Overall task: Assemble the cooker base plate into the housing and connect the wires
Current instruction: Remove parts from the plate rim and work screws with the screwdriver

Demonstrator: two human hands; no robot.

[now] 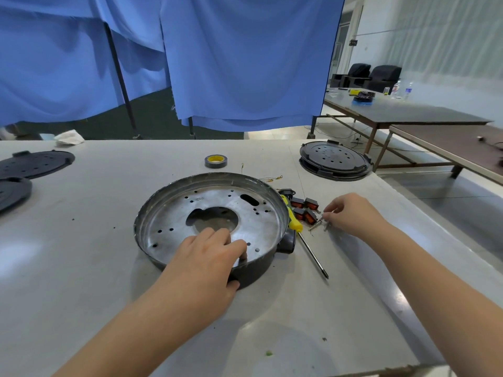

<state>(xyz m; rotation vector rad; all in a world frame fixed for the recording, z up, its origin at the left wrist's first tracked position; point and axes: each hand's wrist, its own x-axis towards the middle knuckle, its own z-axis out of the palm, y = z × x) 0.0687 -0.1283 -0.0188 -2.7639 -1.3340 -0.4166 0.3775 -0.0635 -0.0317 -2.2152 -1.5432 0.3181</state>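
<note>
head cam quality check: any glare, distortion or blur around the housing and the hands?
Head view: wide-angle bowing curves the table edges; soft glare patches on the base plate inside the housing and on the tabletop; left hand casts a soft shadow; right hand fingertips and the screws look slightly soft; the rest is reasonably sharp.

Blue curtains [245, 63] hang behind; black armchairs [381, 77] beyond long tables [408, 112].

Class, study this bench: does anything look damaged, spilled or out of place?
Nothing looks broken or spilled. The housing sits flat under the left hand. The only untidy spot is beside it, where the screwdriver, switches and screws lie in a loose pile by the right hand.
</note>
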